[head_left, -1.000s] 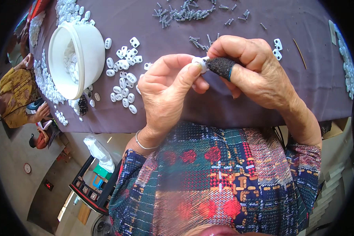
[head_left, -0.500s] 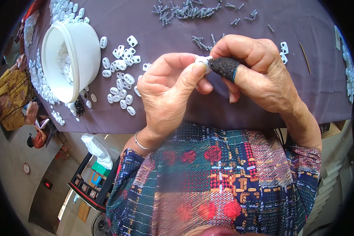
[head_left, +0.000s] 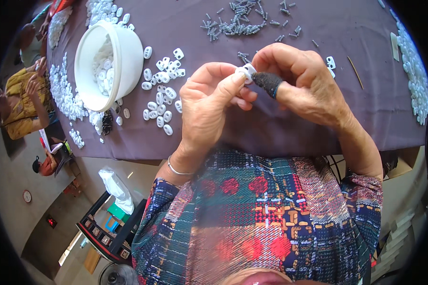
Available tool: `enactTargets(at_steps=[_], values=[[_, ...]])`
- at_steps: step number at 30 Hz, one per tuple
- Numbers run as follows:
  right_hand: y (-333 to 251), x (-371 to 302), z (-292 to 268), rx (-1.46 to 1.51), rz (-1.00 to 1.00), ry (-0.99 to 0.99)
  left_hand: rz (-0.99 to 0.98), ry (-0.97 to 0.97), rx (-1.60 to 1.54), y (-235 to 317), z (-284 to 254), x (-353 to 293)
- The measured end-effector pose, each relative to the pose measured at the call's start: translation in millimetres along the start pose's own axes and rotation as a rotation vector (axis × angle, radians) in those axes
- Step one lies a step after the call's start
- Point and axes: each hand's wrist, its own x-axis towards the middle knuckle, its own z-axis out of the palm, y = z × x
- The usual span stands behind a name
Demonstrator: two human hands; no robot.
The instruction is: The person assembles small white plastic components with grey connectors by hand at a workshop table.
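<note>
My left hand (head_left: 205, 102) pinches a white two-holed plastic cord lock (head_left: 248, 70) between thumb and fingers, above the near middle of the table. From the other side my right hand (head_left: 306, 88) closes on the same piece, its thumb in a dark fabric cover (head_left: 267, 83) pressing against it. The far fingertips of the right hand are partly hidden. Just beyond the hands lie a few small metal springs (head_left: 243, 57), with a larger heap of springs (head_left: 242, 21) farther back. Left of my left hand, loose white oval pieces (head_left: 160, 102) are scattered.
A white plastic tub (head_left: 131, 59) of pieces lies tipped at the left, beside a spread of small white parts (head_left: 64, 92). At the right are a thin brown stick (head_left: 355, 72) and a long pile of white parts (head_left: 413, 71). Another person (head_left: 26, 97) sits at the far left.
The view has shifted, so the tub and loose pieces appear farther right. Both hands stay together on the cord lock, which is turned to show its holes more; the right hand's grip has altered slightly.
</note>
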Motion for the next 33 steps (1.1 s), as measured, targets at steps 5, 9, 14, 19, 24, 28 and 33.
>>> enactTargets(at_steps=[5, 9, 14, 19, 24, 28, 33], values=[[-6, -2, 7, -0.327, -0.303, 0.068, -0.017, 0.006, -0.073, 1, -1, -2], [-3, -3, 13, -0.458, -0.434, 0.138, -0.049, 0.007, -0.044, 1, 2, -5], [-3, -7, 13, -0.666, -0.35, 0.115, -0.063, -0.043, -0.124, -2, 2, -5], [-4, -9, 14, -0.715, -0.334, 0.109, -0.066, -0.042, -0.077, -3, 4, -5], [-6, -10, 15, -0.737, -0.296, 0.077, -0.069, -0.049, -0.035, -3, 3, -7], [-2, -10, 15, -0.722, -0.303, 0.063, -0.092, -0.043, -0.027, -2, 3, -6], [-4, -8, 16, -0.732, -0.326, 0.027, -0.049, -0.038, 0.091, -2, 1, -9]])
